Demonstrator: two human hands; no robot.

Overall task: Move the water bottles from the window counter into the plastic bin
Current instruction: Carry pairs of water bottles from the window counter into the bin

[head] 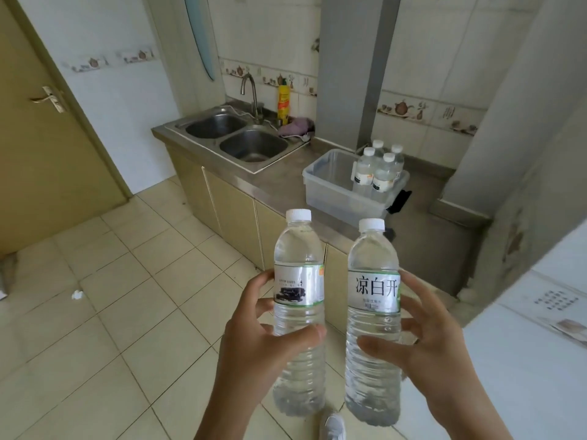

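My left hand (254,331) grips a clear water bottle (298,249) with a white cap, held upright over the floor. My right hand (425,341) grips a second upright water bottle (373,258) with a white label bearing large black characters. The two bottles hang side by side in front of me. Ahead, on the steel counter, stands a clear plastic bin (330,185). Several capped water bottles (378,168) stand upright in its right end. The bin's left part holds nothing.
A double steel sink (236,134) with a tap sits left of the bin, with a yellow bottle (283,101) and a purple cloth (297,127) behind it. A brown door (41,138) is at left. A white surface (524,344) lies at right. The floor is tiled.
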